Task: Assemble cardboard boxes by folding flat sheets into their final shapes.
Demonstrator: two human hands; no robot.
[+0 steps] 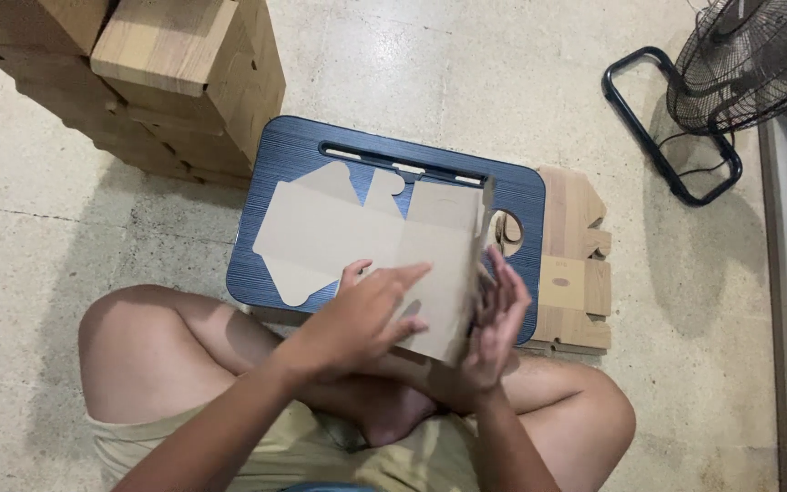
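A flat brown cardboard box blank (348,228) lies on a dark blue lap tray (284,155) in front of my crossed legs. Its right part (444,264) is folded up into a standing panel. My left hand (366,314) presses flat on the inner face of that panel, fingers stretched toward the fold. My right hand (498,319) is held upright with its open palm against the outer right side of the raised panel. The rest of the blank, with its corner flaps, lies flat to the left.
Stacks of folded cardboard boxes (175,73) stand at the upper left. A pile of flat blanks (571,264) lies on the floor right of the tray. A black floor fan (740,64) and its frame stand at the upper right.
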